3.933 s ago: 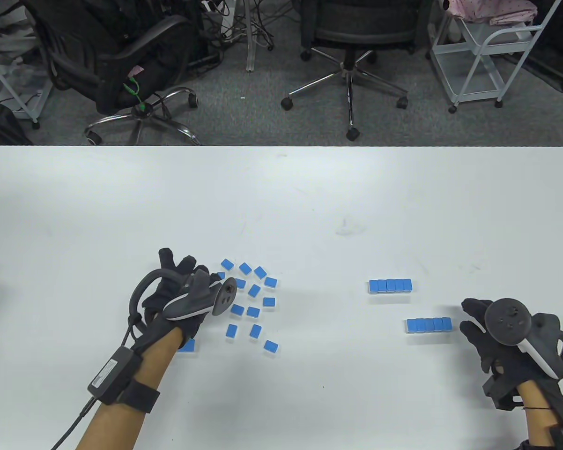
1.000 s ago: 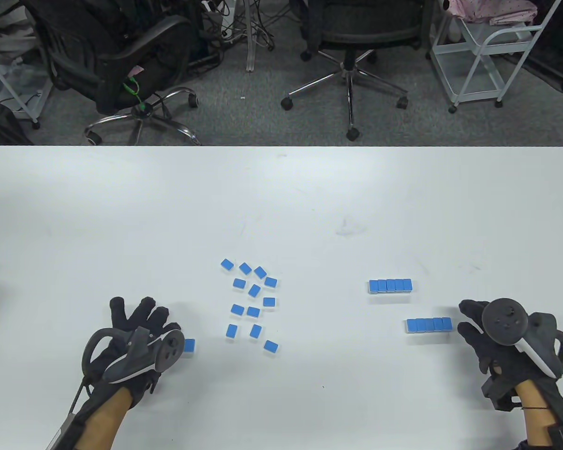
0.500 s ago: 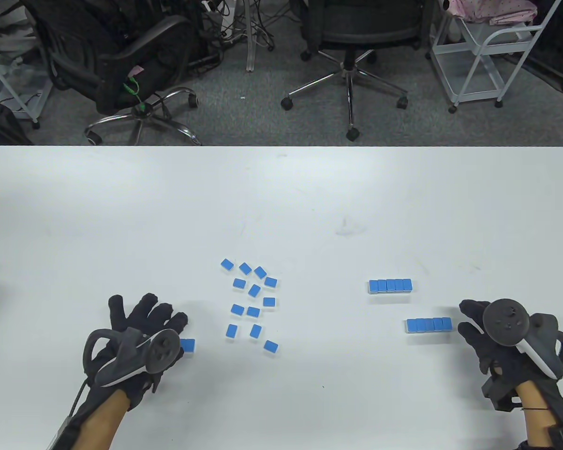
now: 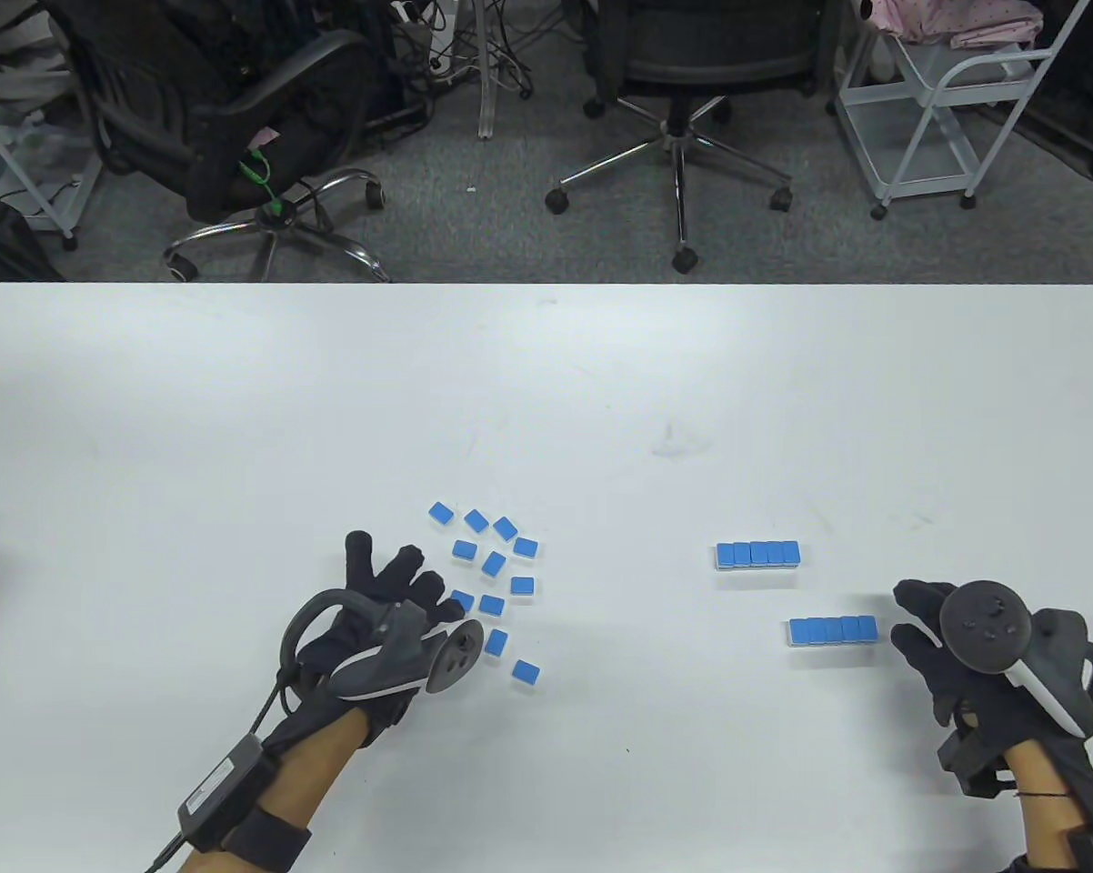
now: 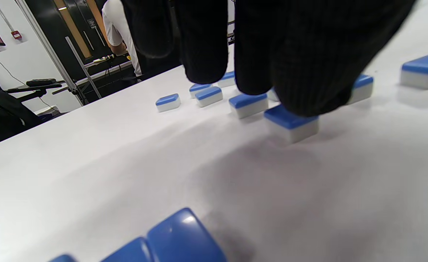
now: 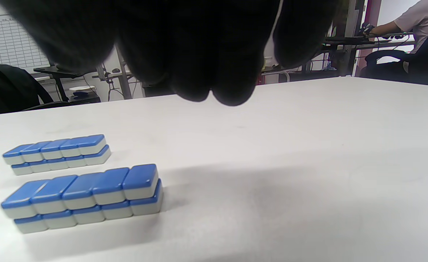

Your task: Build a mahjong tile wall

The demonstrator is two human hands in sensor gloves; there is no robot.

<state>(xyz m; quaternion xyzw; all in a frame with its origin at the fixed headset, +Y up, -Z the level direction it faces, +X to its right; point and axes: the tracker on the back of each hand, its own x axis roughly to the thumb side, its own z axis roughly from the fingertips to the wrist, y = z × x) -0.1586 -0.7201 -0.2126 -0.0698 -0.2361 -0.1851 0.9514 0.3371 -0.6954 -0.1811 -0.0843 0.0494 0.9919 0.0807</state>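
Several loose blue-backed mahjong tiles lie scattered left of centre. My left hand reaches over the cluster's left side with fingers spread and fairly straight. In the left wrist view one fingertip rests on top of a loose tile. More blue tiles show under the wrist there; the hand hides them in the table view. Two two-tier walls stand at the right: the far wall and the near wall. My right hand rests just right of the near wall, holding nothing.
The white table stretches back to its far edge. Office chairs and a white cart stand on the floor beyond it. A person sits at a desk in the background of the right wrist view.
My left hand has moved up and right, from beside the lone tile near the table's front to the loose cluster, and now covers that tile. The right hand and both walls have not moved.
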